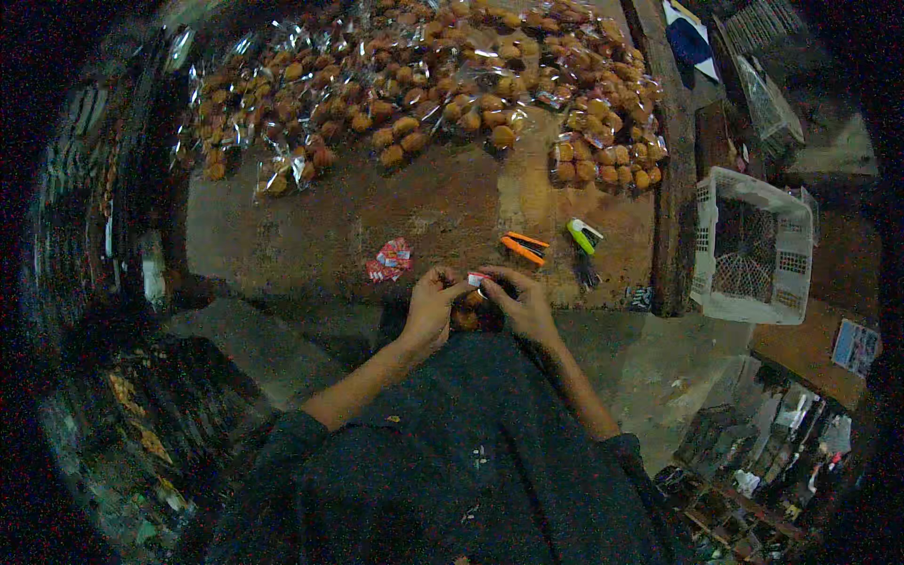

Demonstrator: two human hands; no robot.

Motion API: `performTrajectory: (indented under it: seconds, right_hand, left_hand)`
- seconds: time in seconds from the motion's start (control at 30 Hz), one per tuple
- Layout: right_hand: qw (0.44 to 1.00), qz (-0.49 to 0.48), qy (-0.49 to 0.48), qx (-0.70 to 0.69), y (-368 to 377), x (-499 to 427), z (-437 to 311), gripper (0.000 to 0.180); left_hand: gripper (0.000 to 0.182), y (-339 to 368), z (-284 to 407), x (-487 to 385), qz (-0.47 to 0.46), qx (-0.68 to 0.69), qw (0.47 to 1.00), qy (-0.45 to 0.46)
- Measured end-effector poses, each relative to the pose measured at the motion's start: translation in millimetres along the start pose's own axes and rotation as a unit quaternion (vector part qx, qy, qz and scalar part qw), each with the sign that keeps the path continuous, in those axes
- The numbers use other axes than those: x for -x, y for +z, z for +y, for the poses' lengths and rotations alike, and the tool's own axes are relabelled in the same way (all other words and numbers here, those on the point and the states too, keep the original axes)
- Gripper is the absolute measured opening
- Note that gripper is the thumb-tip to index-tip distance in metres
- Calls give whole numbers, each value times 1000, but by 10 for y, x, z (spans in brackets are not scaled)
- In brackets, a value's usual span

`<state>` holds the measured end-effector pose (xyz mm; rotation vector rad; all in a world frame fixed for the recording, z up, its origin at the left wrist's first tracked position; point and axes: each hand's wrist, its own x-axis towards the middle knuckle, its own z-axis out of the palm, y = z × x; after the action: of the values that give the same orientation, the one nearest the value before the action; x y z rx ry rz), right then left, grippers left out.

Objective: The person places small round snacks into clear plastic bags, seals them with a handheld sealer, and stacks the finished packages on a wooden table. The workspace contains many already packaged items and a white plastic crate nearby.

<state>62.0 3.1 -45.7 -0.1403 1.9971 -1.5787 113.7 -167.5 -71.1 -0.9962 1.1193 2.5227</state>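
Note:
Both hands meet in front of my body at the near edge of the wooden table. A small red and white label (476, 279) is pinched between the fingertips of my left hand (429, 308) and my right hand (524, 305). Below it hangs a bag of round brown baked goods (466, 319), partly hidden by my hands and in shadow. More red labels (390, 260) lie in a loose pile just beyond my left hand. An orange stapler (525, 248) rests beyond my right hand, and a green stapler (584, 236) lies farther right.
Many clear bags of round brown baked goods (406, 138) cover the far part of the wooden table (318, 226). A raised wooden beam (674, 212) edges the table's right side. Beyond it stands a white plastic crate (756, 311). Cluttered racks (770, 452) stand at lower right.

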Motion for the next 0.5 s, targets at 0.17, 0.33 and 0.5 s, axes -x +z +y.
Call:
performTrajectory:
  seconds: [0.17,0.33,0.5]
  right_hand:
    - [999,-24,18,-25,-336,-40,140,23]
    - [998,-62,-7,-5,-521,-113,252,24]
    - [991,-88,-83,58,-610,-334,380,24]
  left_hand:
    - [18,252,-167,-90,31,-63,998,4]
    - [26,471,-179,12,44,-54,997,17]
    - [26,558,-121,30,109,-84,989,53]
